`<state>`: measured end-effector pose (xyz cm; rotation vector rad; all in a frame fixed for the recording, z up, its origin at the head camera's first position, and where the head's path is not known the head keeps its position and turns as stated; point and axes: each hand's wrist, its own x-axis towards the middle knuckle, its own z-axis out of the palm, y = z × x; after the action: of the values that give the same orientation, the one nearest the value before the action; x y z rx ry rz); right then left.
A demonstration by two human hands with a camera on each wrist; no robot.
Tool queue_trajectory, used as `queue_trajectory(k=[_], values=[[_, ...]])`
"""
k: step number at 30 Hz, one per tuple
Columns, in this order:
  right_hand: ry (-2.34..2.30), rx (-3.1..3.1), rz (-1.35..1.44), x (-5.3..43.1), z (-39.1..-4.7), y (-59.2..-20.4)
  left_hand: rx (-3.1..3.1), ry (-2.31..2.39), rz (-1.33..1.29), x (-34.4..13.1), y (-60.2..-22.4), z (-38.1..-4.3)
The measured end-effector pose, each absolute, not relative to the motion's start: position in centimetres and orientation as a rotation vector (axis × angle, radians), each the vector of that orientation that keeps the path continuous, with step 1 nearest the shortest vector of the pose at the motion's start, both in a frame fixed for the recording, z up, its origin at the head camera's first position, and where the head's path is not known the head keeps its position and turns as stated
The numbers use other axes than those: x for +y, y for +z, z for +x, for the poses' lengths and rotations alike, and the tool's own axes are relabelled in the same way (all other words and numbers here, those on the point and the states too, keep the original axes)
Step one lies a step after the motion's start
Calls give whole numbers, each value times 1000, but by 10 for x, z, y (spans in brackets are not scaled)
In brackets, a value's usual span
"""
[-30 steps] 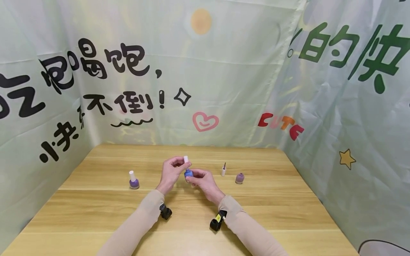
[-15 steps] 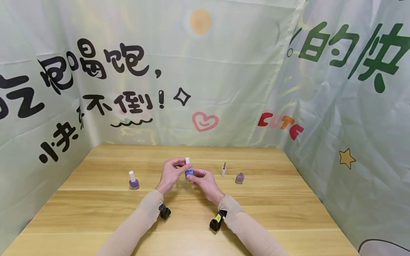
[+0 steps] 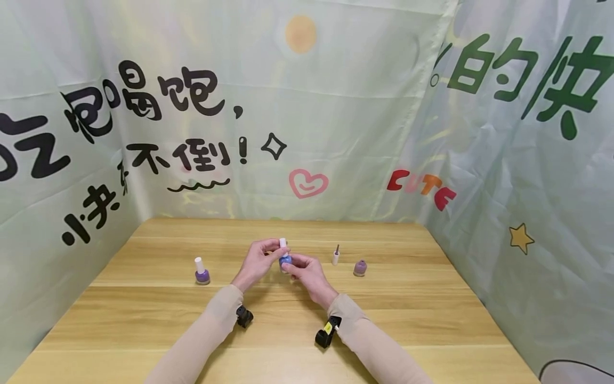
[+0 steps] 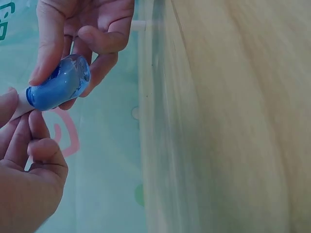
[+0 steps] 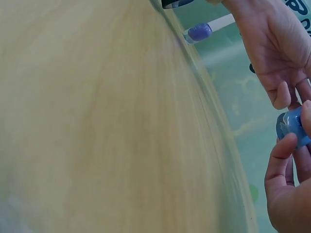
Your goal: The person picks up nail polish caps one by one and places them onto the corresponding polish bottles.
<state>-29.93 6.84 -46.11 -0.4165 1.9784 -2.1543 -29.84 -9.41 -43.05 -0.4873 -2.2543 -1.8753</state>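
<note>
A small nail polish bottle (image 3: pixel 285 261) with blue polish is held between both hands above the table. My left hand (image 3: pixel 256 262) pinches its white cap (image 3: pixel 283 244) between thumb and fingers. The glass body is in the grip of my right hand (image 3: pixel 309 273), thumb in front. In the left wrist view the white cap (image 4: pixel 22 104) meets the neck of the blue bottle (image 4: pixel 60 85), and the clear glass base points away. The right wrist view shows the bottle's base (image 5: pixel 290 124) between the fingers, the cap hidden.
A capped purple nail polish bottle (image 3: pixel 202 276) stands on the table (image 3: pixel 268 341) at the left. Right of the hands, a white cap (image 3: pixel 336 258) stands with its brush upward, beside an uncapped mauve bottle (image 3: pixel 360 269). Printed cloth (image 3: pixel 355 128) walls the table's back and sides.
My left hand and the white cap have shifted slightly down and right, closer to the blue bottle's body. The right hand keeps its hold almost in place. The other bottles stay put.
</note>
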Motion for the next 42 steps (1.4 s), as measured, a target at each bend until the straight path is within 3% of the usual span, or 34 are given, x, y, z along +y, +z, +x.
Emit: queue_trajectory(k=[13, 19, 29, 42], values=[[-2174, 2044, -356, 69, -304, -468, -2193, -1793, -261, -92, -442, -314], [-2161, 2031, -357, 70, -303, -470, -2181, -1787, -268, -86, -430, -302], [-2154, 2066, -338, 74, -303, -470, -2207, -1799, -405, -89, -445, -313], [-2131, 2095, -354, 75, -303, -469, -2209, -1794, -209, -87, -438, -312]])
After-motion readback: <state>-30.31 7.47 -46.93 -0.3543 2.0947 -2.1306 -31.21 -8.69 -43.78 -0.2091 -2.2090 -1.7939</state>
